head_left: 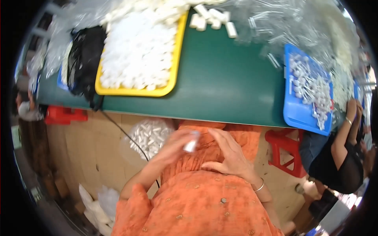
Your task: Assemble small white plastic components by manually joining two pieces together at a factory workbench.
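Over my lap, my left hand is closed around a small white cylinder, which sticks out past the fingertips and is smeared by motion. To its right, my right hand has its fingers stretched out and the thumb apart, with nothing in it. A gap separates the two hands. Beside my left hand, below the table edge, a clear plastic bag holds many small white cylinders of a similar look.
On the green table stand a yellow tray of small white pieces and a blue tray of white stemmed pieces. White cylinders lie farther back. A black cable hangs down. A co-worker sits right, near a red stool.
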Demonstrator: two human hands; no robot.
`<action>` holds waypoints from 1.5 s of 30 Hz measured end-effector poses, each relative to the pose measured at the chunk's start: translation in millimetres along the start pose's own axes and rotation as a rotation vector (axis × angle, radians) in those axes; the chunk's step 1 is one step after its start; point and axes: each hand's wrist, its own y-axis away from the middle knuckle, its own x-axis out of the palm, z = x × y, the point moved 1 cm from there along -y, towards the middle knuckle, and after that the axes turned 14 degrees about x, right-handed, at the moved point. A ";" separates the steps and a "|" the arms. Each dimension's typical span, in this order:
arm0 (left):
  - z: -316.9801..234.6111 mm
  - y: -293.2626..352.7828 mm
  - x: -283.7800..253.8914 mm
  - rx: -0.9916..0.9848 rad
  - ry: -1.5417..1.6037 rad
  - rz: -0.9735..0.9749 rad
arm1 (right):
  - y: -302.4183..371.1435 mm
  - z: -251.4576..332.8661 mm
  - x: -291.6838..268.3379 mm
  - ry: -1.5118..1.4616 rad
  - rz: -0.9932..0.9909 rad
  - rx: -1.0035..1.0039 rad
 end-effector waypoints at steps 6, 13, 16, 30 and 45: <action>66.0 21.8 -194.4 -0.244 -0.788 -0.418 | 26.5 -32.3 -60.0 0.050 -0.325 0.141; 80.9 -54.2 -268.0 -0.142 -0.177 -1.211 | 40.9 -37.0 -57.6 0.113 -0.420 0.172; 94.8 -78.8 -297.0 0.064 0.047 -1.082 | 37.5 -35.8 -56.8 0.164 -0.412 0.113; 93.4 -78.8 -225.9 0.123 -1.419 -0.619 | 29.7 -33.7 -79.9 0.164 -0.480 0.055; 25.2 -55.3 -191.3 0.311 -1.467 0.042 | -4.0 -69.1 -201.5 0.591 -0.966 0.090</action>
